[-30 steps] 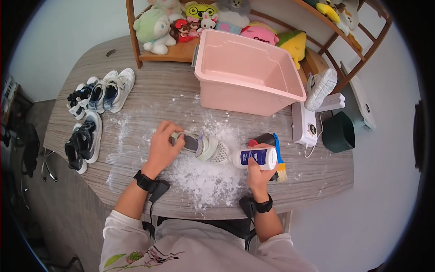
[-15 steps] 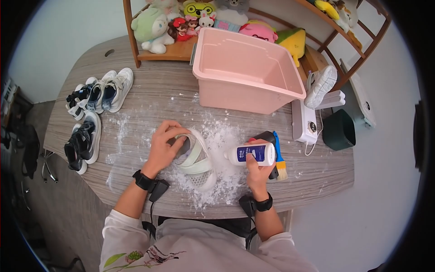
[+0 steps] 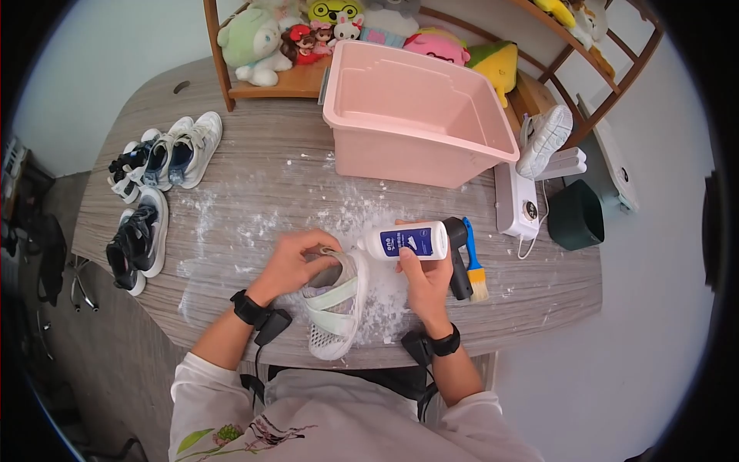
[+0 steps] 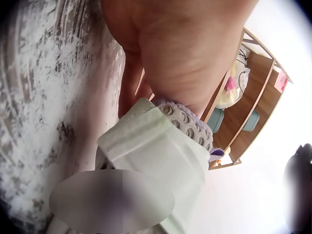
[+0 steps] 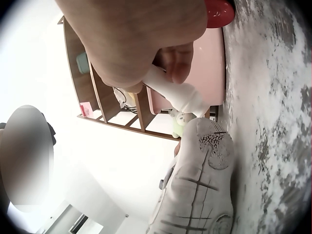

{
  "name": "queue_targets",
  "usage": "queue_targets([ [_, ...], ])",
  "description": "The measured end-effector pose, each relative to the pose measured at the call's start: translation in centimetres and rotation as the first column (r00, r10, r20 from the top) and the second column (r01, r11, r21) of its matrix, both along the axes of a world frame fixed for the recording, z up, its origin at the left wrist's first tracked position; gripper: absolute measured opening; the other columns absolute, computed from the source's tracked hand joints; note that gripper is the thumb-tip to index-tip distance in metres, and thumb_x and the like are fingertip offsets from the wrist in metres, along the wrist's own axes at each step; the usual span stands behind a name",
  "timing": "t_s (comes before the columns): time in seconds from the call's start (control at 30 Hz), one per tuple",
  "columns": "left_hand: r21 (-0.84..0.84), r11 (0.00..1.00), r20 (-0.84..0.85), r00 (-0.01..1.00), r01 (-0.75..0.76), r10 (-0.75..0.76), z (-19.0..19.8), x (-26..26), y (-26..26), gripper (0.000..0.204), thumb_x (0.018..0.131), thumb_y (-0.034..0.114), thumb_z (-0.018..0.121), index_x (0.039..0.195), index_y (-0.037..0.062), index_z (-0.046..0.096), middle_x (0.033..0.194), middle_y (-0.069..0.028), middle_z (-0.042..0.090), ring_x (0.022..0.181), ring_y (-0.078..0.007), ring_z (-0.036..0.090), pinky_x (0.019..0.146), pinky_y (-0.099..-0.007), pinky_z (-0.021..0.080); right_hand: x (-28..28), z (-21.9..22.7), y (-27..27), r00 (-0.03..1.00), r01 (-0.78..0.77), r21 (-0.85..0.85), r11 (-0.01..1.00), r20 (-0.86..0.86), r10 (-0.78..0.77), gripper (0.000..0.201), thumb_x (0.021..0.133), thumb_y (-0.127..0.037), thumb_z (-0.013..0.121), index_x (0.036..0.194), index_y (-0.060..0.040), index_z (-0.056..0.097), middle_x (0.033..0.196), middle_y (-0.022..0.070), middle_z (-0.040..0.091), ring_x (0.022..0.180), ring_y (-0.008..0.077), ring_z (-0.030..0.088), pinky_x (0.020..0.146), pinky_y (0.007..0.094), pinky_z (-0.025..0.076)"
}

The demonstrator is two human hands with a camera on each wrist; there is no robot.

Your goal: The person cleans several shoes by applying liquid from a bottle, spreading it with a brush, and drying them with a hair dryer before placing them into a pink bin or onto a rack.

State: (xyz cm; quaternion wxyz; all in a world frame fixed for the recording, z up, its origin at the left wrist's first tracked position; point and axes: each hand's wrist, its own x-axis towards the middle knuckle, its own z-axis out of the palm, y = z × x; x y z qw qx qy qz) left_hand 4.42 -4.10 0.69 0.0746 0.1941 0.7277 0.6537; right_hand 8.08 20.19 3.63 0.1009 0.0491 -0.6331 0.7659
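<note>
A pale green-and-white shoe [image 3: 335,308] is held over a table [image 3: 254,177] dusted with white powder, its toe towards the person and its heel away, its sole turned to the right hand [image 3: 426,281]. The left hand [image 3: 299,263] is the nearer of the two, pinching the heel collar between thumb and fingers. The right hand, apart from the shoe, curls around a white bottle [image 3: 406,241] with a blue label, thumb across its front. The bottle lies crosswise to the shoe's long axis, its nozzle aimed left at the heel; the right wrist view shows the tip [image 5: 199,108] just beside the heel end of the sole, though whether they touch cannot be told. To the right of that hand rest a dark object [image 3: 460,269] and a blue-handled brush [image 3: 473,258]. Beyond stands a pink bin [image 3: 400,163], with plush toys [image 3: 252,46] on a wooden shelf [image 3: 285,88] behind. More shoes [image 3: 202,150] sit at the table's left, and another white shoe [image 3: 546,142] is propped above a white device [image 3: 514,202] at right.
</note>
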Motion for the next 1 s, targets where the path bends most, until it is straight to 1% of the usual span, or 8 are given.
queue_targets([
  [0.07, -0.035, 0.999, -0.018, 0.999, 0.036, -0.037, 0.3, 0.1, 0.2, 0.019, 0.083, -0.002, 0.075, 0.102, 0.0014, 0.071, 0.1, -0.0076, 0.071, 0.09, -0.0152, 0.068, 0.082, -0.0297, 0.057, -0.1, -0.5, -0.1, 0.999, -0.051, 0.016, 0.999, -0.001, 0.051, 0.04, 0.095, -0.004, 0.065, 0.13, 0.0003, 0.048, 0.13, 0.0158, 0.063, 0.096, 0.0101, 0.062, 0.068, 0.0211, 0.051],
  [0.2, -0.06, 0.997, -0.073, 0.996, 0.04, -0.044, 0.5, 0.3, 0.3, 0.018, 0.083, -0.001, 0.075, 0.101, 0.002, 0.072, 0.099, -0.0078, 0.072, 0.089, -0.0155, 0.068, 0.081, -0.0298, 0.057, -0.1, -0.5, 0.3, 0.997, -0.081, 0.05, 0.995, -0.017, 0.081, 0.038, 0.095, -0.002, 0.062, 0.13, 0.0013, 0.048, 0.127, 0.0153, 0.063, 0.105, 0.0145, 0.061, 0.089, 0.0298, 0.051],
  [0.23, -0.067, 0.997, -0.086, 0.995, 0.04, -0.046, 0.4, 0.3, 0.2, 0.018, 0.083, 0.0, 0.075, 0.1, 0.0023, 0.072, 0.099, -0.0077, 0.072, 0.089, -0.0157, 0.069, 0.081, -0.0298, 0.056, 0.0, -0.2, 0.2, 0.996, -0.081, 0.023, 0.996, -0.036, 0.082, 0.038, 0.093, -0.001, 0.061, 0.128, 0.002, 0.049, 0.125, 0.0165, 0.063, 0.11, 0.0178, 0.06, 0.098, 0.034, 0.048],
  [0.5, -0.103, 0.995, -0.13, 0.991, 0.014, -0.027, 0.4, 0.5, 0.4, 0.017, 0.083, 0.002, 0.075, 0.1, 0.0036, 0.072, 0.096, -0.0068, 0.072, 0.085, -0.0171, 0.069, 0.077, -0.0296, 0.056, 0.2, 0.1, 1.0, 0.996, -0.066, -0.049, 0.997, -0.066, 0.063, 0.045, 0.087, -0.011, 0.069, 0.125, 0.003, 0.049, 0.118, 0.0205, 0.066, 0.107, 0.0223, 0.062, 0.098, 0.0355, 0.048],
  [0.7, -0.107, 0.994, -0.156, 0.987, 0.011, -0.027, 0.0, 0.4, 0.2, 0.017, 0.083, 0.002, 0.075, 0.099, 0.0037, 0.072, 0.097, -0.0075, 0.073, 0.085, -0.0182, 0.07, 0.076, -0.0299, 0.056, -0.2, -0.4, 1.8, 0.972, -0.022, 0.143, 0.989, -0.227, 0.054, 0.042, 0.079, -0.01, 0.067, 0.116, 0.0014, 0.051, 0.109, 0.0229, 0.068, 0.101, 0.0236, 0.065, 0.092, 0.0367, 0.051],
  [0.8, -0.113, 0.994, -0.157, 0.987, 0.003, -0.021, 0.0, 0.4, 0.2, 0.017, 0.083, 0.002, 0.076, 0.099, 0.0035, 0.072, 0.097, -0.0077, 0.073, 0.085, -0.0183, 0.07, 0.076, -0.0297, 0.056, -0.3, -0.3, 2.1, 0.97, -0.035, 0.126, 0.991, -0.234, 0.064, 0.042, 0.078, -0.01, 0.068, 0.115, 0.0012, 0.051, 0.107, 0.0228, 0.068, 0.101, 0.0244, 0.066, 0.091, 0.037, 0.052],
  [0.9, -0.106, 0.994, -0.176, 0.984, -0.003, -0.016, 0.1, 0.2, 0.2, 0.017, 0.083, 0.002, 0.076, 0.099, 0.0034, 0.072, 0.096, -0.0078, 0.073, 0.086, -0.0184, 0.069, 0.076, -0.0295, 0.055, -0.5, -0.2, 2.2, 0.974, -0.086, 0.006, 0.996, -0.208, 0.085, 0.043, 0.078, -0.009, 0.069, 0.115, 0.0011, 0.051, 0.107, 0.0223, 0.068, 0.103, 0.0254, 0.066, 0.092, 0.0371, 0.052],
  [1.0, -0.087, 0.996, -0.159, 0.987, -0.031, 0.017, 0.1, 0.1, 0.1, 0.018, 0.081, 0.0, 0.076, 0.098, 0.0026, 0.072, 0.096, -0.0087, 0.073, 0.087, -0.0187, 0.069, 0.077, -0.0298, 0.054, -0.3, 0.2, 1.4, 0.983, 0.04, 0.088, 0.995, -0.181, -0.024, 0.042, 0.08, -0.012, 0.071, 0.115, 0.0007, 0.052, 0.105, 0.0212, 0.068, 0.101, 0.0253, 0.067, 0.092, 0.0371, 0.052],
])
